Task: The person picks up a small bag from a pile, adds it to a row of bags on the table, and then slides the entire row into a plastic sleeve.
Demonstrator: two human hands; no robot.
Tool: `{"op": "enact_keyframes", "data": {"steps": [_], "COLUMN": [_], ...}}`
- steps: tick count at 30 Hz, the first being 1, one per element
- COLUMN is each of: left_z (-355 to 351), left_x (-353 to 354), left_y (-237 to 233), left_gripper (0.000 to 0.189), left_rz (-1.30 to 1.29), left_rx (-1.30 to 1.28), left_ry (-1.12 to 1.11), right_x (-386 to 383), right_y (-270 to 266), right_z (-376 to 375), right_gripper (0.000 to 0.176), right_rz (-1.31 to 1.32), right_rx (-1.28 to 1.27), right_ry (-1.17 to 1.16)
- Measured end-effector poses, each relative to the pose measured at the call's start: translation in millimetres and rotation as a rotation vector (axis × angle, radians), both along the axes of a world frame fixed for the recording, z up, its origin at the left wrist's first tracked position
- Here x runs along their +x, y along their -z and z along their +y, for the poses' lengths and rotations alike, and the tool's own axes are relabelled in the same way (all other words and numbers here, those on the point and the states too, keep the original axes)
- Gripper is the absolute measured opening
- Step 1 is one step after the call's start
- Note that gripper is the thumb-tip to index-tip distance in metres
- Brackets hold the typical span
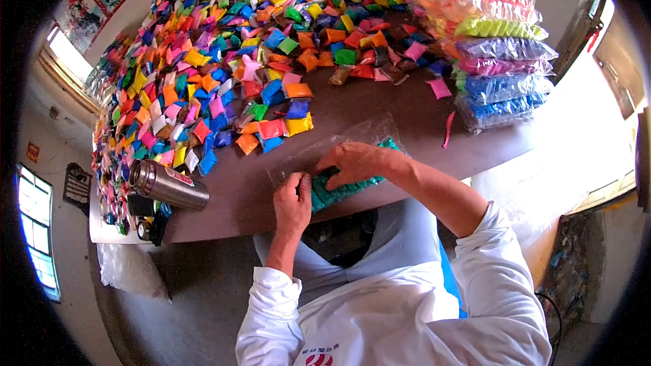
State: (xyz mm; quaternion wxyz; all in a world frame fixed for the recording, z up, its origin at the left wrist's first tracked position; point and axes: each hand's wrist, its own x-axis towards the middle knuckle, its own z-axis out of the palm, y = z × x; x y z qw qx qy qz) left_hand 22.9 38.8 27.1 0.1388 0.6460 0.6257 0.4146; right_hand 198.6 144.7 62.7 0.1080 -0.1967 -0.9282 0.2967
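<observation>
A clear plastic bag with teal-green packets [339, 193] in it lies at the table's front edge, in front of my body. My left hand [293, 205] grips the bag's left side, thumb up and fingers curled. Over the bag's upper part is my right hand [352, 163], its fingers bent down onto the bag and the packets; part of the contents is hidden beneath it. The loose upper film of the bag spreads out on the table beyond both hands.
Small packets of many colours [224, 81] cover the table's [380, 105] left and far parts. Filled clear bags [505, 68] are stacked at the right. A steel flask [173, 186] lies at the left, beside dark objects. A red strip [448, 129] lies near the stack.
</observation>
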Motion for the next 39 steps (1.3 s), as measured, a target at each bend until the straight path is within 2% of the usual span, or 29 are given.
{"op": "enact_keyframes", "data": {"steps": [2, 6, 8, 9, 11, 12, 15, 17, 19, 21, 22, 25, 27, 28, 30, 34, 36, 37, 39], "left_z": [-1, 0, -1, -2, -2, 0, -2, -1, -2, -2, -2, -1, -2, -3, -3, -3, -3, -3, -4], "left_x": [1, 0, 1, 1, 0, -1, 1, 1, 2, 2, 2, 0, 1, 1, 1, 1, 1, 1, -1], "left_y": [1, 2, 6, 6, 3, 7, 4, 7, 5, 5, 4, 7, 6, 6, 6, 5, 5, 6, 11], "left_gripper": [0.022, 0.022, 0.023, 0.023, 0.025, 0.025, 0.025, 0.025, 0.025, 0.025, 0.025, 0.026, 0.026, 0.026, 0.027, 0.027, 0.027, 0.027, 0.032], "left_rz": [-0.030, -0.001, -0.037, -0.048, -0.054, -0.032, -0.060, -0.082, -0.105, -0.089, -0.074, -0.051, -0.046, -0.043, -0.041, -0.039, -0.044, -0.049, -0.061], "left_rx": [-0.022, -0.017, -0.016, -0.017, -0.041, 0.020, -0.040, -0.020, -0.073, -0.057, -0.040, 0.004, 0.000, -0.007, -0.027, -0.068, -0.056, -0.047, -0.049], "left_ry": [-0.001, 0.018, -0.014, -0.009, -0.001, 0.009, -0.001, 0.004, -0.016, -0.012, -0.009, 0.007, -0.002, -0.009, -0.015, -0.022, -0.017, -0.012, -0.008], "right_x": [-3, -3, 10, 22, 54, 68, 98, 110, 112, 109, 108, 102, 99, 98, 97, 92, 94, 95, 98], "right_y": [-3, -15, -16, -17, -21, -26, -32, -8, -4, 8, 12, 14, 11, 12, 13, 8, 13, 15, 12], "right_z": [0, 3, 3, 8, 21, 20, 16, 19, 15, 15, 14, 13, 12, 12, 11, 5, 9, 12, 19], "right_gripper": [0.042, 0.042, 0.041, 0.041, 0.042, 0.042, 0.042, 0.050, 0.053, 0.056, 0.056, 0.053, 0.045, 0.045, 0.031, 0.028, 0.023, 0.023, 0.018], "right_rz": [-0.198, -0.352, -0.103, -0.114, 0.100, 0.091, 0.008, 0.007, -0.008, 0.034, 0.039, 0.044, -0.005, -0.005, 0.074, -0.019, 0.144, 0.142, 0.234], "right_rx": [-0.087, -0.095, -0.127, -0.126, -0.250, -0.246, -0.217, -0.064, -0.083, 0.205, 0.203, 0.179, -0.035, -0.039, -0.038, 0.100, -0.104, -0.105, 0.066], "right_ry": [0.058, 0.034, 0.203, 0.209, 0.329, 0.337, 0.485, 0.370, 0.358, 0.337, 0.336, 0.367, 0.298, 0.296, 0.251, 0.198, 0.327, 0.324, 0.363]}}
